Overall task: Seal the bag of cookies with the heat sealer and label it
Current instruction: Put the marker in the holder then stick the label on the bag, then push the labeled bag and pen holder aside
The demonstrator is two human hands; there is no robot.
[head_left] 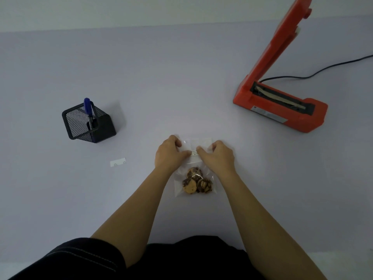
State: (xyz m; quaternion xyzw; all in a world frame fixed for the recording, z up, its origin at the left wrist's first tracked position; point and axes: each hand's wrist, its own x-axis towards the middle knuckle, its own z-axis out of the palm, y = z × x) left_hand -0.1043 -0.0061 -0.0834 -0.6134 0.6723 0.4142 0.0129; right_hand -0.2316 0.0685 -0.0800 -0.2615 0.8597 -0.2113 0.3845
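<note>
On my feed the clear plastic bag of chocolate-chip cookies [192,165] lies flat near the middle of the desk's [181,87] near edge, with the cookies [196,182] bunched at its near end. Across the bag's far half sits a small white printed label [194,152].

The left hand [169,152] has its fingers curled over the bag's far left corner, its thumb tip meeting the label's left end. The right hand [220,156] grips the bag's far right side the same way, fingers bent, with one fingertip lying on the label's right end. I cannot tell how firmly either presses.

Towards the desk's far right corner stands the orange heat sealer [280,106], well apart from the bag. Its pressing arm [282,43] is raised steeply, the sealing strip is exposed, and a black cable [323,71] runs off to the right edge.

On the left side stands a black mesh pen holder [88,122] with a blue-capped marker [88,110] upright in it. A small white paper strip [118,162] lies flat between the holder and the left hand, touching neither.
</note>
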